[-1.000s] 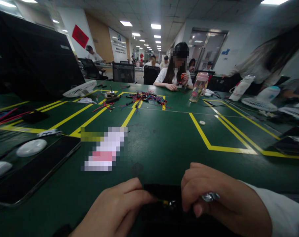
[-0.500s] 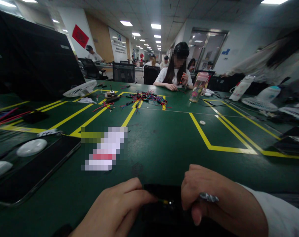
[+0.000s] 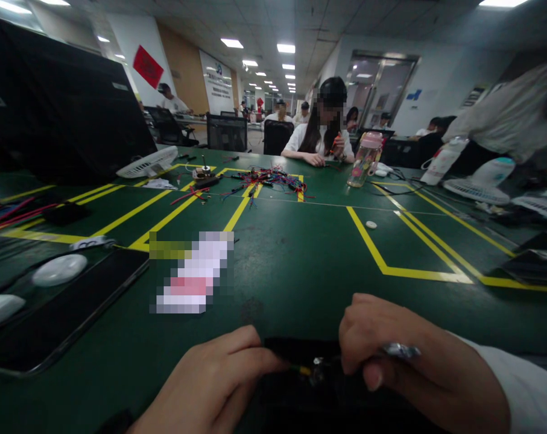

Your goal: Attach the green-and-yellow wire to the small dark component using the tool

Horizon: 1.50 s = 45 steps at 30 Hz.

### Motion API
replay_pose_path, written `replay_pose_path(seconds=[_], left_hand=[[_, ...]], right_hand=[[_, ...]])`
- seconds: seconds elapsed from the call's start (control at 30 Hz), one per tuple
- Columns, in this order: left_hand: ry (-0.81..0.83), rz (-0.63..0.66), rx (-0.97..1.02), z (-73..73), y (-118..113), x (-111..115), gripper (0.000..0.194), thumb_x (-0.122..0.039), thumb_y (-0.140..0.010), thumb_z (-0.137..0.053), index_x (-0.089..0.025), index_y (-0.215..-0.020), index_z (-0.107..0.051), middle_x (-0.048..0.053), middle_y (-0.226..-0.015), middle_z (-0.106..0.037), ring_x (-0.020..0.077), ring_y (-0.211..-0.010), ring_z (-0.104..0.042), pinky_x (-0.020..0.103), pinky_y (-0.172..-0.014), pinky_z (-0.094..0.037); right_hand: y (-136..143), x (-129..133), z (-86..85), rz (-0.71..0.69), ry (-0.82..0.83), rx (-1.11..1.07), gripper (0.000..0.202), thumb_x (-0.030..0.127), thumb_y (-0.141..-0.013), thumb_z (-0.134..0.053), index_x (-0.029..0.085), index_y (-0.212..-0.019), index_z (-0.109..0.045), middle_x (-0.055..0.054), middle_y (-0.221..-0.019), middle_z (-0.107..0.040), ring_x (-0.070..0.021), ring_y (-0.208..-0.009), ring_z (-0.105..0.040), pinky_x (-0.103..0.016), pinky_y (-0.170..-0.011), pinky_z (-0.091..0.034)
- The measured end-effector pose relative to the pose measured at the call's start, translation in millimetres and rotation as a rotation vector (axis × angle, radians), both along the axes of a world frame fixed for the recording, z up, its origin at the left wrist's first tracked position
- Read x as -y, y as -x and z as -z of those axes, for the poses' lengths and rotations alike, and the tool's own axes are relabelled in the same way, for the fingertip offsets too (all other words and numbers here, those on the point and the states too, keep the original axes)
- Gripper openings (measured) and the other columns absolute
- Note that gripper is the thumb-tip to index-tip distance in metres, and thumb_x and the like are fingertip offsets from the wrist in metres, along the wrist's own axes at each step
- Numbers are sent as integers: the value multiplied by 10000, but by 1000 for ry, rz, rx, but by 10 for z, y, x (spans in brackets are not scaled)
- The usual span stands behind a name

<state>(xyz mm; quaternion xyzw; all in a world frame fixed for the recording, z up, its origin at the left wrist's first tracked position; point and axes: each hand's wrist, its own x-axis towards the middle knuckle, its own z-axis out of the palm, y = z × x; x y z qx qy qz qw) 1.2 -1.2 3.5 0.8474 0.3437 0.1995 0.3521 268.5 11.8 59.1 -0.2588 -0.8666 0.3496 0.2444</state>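
Observation:
At the bottom centre, a small yellow-green piece (image 3: 304,370) with a shiny metal end (image 3: 317,364) lies over a dark surface (image 3: 295,346). My left hand (image 3: 219,367) pinches the piece's left end between its fingertips. Close on the right is my right hand (image 3: 391,343), its fingers curled round a thin silvery tool (image 3: 402,350) whose back end sticks out past the knuckles. The tool's tip is dark and blurred near the shiny end; whether they touch is unclear.
A blurred-out white paper (image 3: 194,271) lies ahead on the green table (image 3: 291,259). Beyond are tangled wires (image 3: 271,178), a pink-lidded bottle (image 3: 365,160) and a seated person (image 3: 322,129). A black tablet-like slab (image 3: 74,313) and a white mouse (image 3: 60,270) sit at left.
My right hand has moved slightly right and up with the silvery tool. The shiny end has shifted a little. My left hand has stayed put. A standing person at the far right has moved.

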Motion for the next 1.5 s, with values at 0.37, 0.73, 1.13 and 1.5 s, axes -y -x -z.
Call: replay_pose_path(seconds=[0.37, 0.73, 1.13, 1.5], left_hand=[[15, -13, 31, -40, -23, 10, 418, -72, -950, -354, -368, -1164, -557, -68, -1143, -587, 99, -1036, -577, 174, -866, -439], [8, -3, 39, -55, -28, 0, 451, -47, -940, -358, -379, -1176, -553, -69, -1177, -581, 102, -1063, -569, 170, -886, -429], [11, -12, 33, -62, -22, 4, 427, -57, -948, -361, -372, -1152, -565, -70, -1124, -593, 94, -1029, -578, 155, -871, -431], [-3, -22, 17, -25, -15, 18, 403, -66, -941, -383, -366, -1142, -562, -64, -1075, -591, 93, -984, -585, 149, -842, -435]], right_hand=[[9, -61, 38, -66, 24, 41, 84, 159, -957, -532, 184, -898, -587, 10, -832, -646, -135, -791, -581, -303, -759, -363], [30, -26, 20, -12, 11, 40, 89, 170, -944, -572, 199, -860, -579, 31, -763, -622, -116, -709, -551, -247, -697, -382], [63, -27, 42, 16, 24, 46, 163, 287, -936, -604, 198, -802, -580, 32, -726, -625, -118, -689, -558, -243, -687, -410], [70, 14, 93, 24, 45, -12, 269, 377, -989, -484, 211, -797, -575, 37, -638, -602, -131, -679, -563, -268, -698, -424]])
